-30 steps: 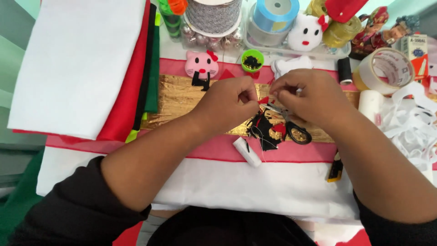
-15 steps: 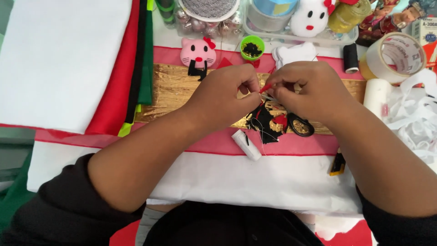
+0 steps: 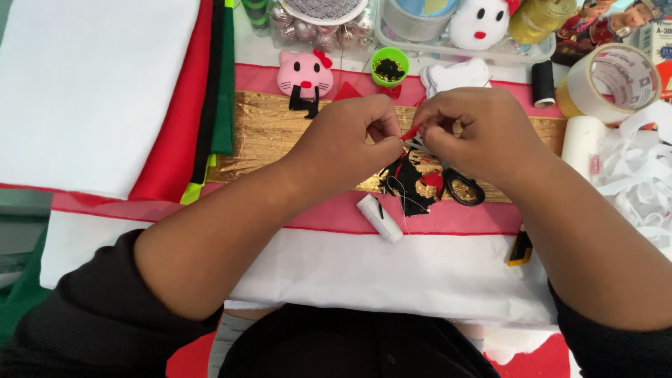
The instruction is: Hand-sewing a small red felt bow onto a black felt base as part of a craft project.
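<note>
My left hand point(image 3: 353, 140) and my right hand point(image 3: 472, 133) meet fingertip to fingertip over a gold cloth strip point(image 3: 262, 133). Both pinch a small red felt piece point(image 3: 410, 132) between them. Just under the hands lies a black, red and gold felt figure point(image 3: 414, 179) with thin white thread trailing from it. Black scissors handles point(image 3: 463, 187) lie under my right hand. A white thread spool point(image 3: 379, 218) rests on the pink band below.
Stacked white, red, black and green felt sheets point(image 3: 105, 91) fill the left. A pink cat figure point(image 3: 304, 73), a green cup of black beads point(image 3: 389, 66), a white felt doll point(image 3: 479, 21), a black spool point(image 3: 542, 82), a tape roll point(image 3: 616, 77) and white ribbon scraps point(image 3: 640, 175) ring the work.
The camera view has shifted slightly, so the table sits higher in frame. Both hands stay together on the red piece with only small finger movements.
</note>
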